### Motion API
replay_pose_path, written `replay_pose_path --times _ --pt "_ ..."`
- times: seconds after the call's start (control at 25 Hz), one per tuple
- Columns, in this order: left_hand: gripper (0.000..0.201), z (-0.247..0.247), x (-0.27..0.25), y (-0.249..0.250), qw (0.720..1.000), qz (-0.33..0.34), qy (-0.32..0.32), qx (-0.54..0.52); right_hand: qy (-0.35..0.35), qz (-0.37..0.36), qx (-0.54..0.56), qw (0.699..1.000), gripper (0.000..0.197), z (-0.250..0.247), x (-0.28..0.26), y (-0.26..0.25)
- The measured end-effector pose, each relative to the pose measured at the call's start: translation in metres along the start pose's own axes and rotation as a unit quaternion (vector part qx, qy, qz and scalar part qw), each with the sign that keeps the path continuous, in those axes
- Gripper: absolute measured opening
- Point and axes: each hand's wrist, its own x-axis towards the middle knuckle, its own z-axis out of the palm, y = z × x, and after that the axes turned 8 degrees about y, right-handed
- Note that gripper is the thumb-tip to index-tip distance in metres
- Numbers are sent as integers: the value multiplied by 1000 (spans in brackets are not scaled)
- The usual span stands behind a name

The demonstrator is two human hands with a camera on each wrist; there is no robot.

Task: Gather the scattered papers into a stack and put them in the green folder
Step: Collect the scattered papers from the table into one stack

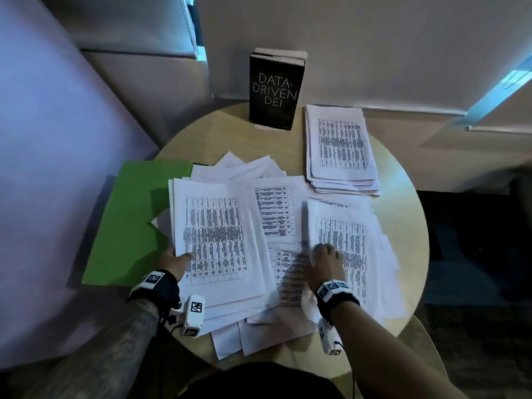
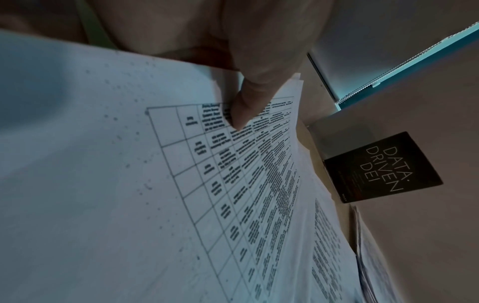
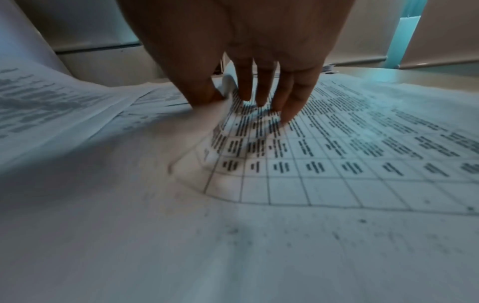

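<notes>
White printed papers [image 1: 276,214] lie scattered across the middle of a round table [image 1: 403,197]. The green folder [image 1: 129,214] lies open at the left, partly under them. My left hand [image 1: 172,262] grips a thick bundle of papers [image 1: 216,234] at its lower left edge. Its thumb [image 2: 243,110] presses on the top sheet [image 2: 233,194], and the fingers are hidden below. My right hand [image 1: 324,259] pinches the lifted left edge of the top sheet [image 1: 345,240] on the right pile. Thumb and fingers [image 3: 287,106] curl that sheet [image 3: 337,153] upward.
A squared stack of papers [image 1: 339,145] sits at the back right of the table. A black book [image 1: 273,90], also in the left wrist view [image 2: 381,166], stands upright at the back edge against the wall. More loose sheets [image 1: 259,332] overhang the table's near edge.
</notes>
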Motion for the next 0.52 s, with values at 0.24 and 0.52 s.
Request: replay_pose_path --times 0.24,0.52 --pt "34 7 -16 -3 999 22 -24 -34 39 43 264 963 18 -14 -13 -45" --pt "41 32 -35 6 994 59 -22 -95 -280 -176 223 917 41 21 -63 -160"
